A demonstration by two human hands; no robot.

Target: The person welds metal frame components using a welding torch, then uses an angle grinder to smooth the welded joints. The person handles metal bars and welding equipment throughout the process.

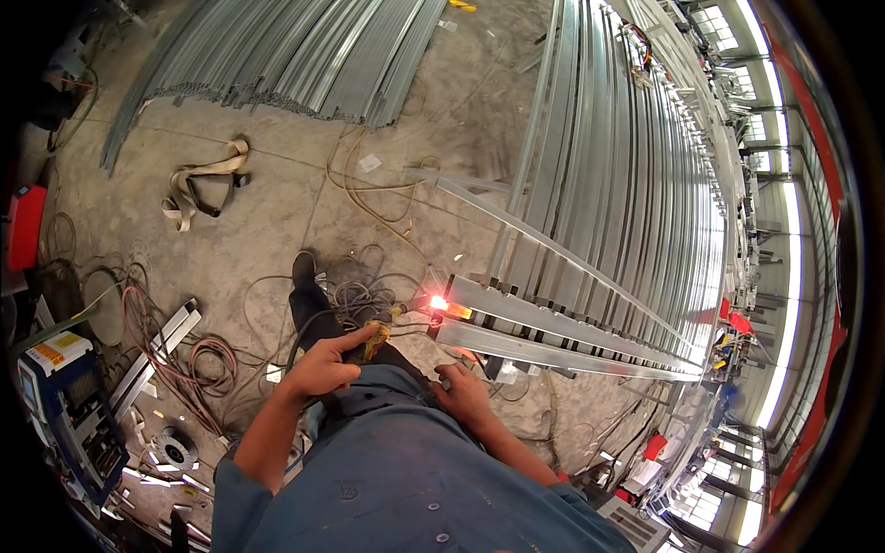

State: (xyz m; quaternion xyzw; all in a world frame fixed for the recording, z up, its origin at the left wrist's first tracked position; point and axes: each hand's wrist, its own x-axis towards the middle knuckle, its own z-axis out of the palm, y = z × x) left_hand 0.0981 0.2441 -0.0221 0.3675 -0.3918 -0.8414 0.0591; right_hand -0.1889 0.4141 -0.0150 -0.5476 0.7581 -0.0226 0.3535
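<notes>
My left hand (324, 367) is in front of my waist, its index finger stretched along the yellow-wrapped handle of a welding torch (376, 342); the fingers beneath are hidden. Beyond the handle, a bright white-red glow (438, 301) burns at the near end of a galvanized steel beam (516, 304). An orange-yellow patch shows right beside the glow. Alongside lies a second steel beam (544, 353), parallel and closer to me. My right hand (464, 394) is by my right thigh with curled fingers; whatever is inside them, if anything, is hidden.
Long steel profiles (608, 166) lie side by side at the right. A stack of metal channels (304, 51) covers the far left floor. Tangled cables (369, 295) surround my foot. At the left are a webbing strap (198, 184), coiled hoses (207, 369) and a blue-white machine (69, 396).
</notes>
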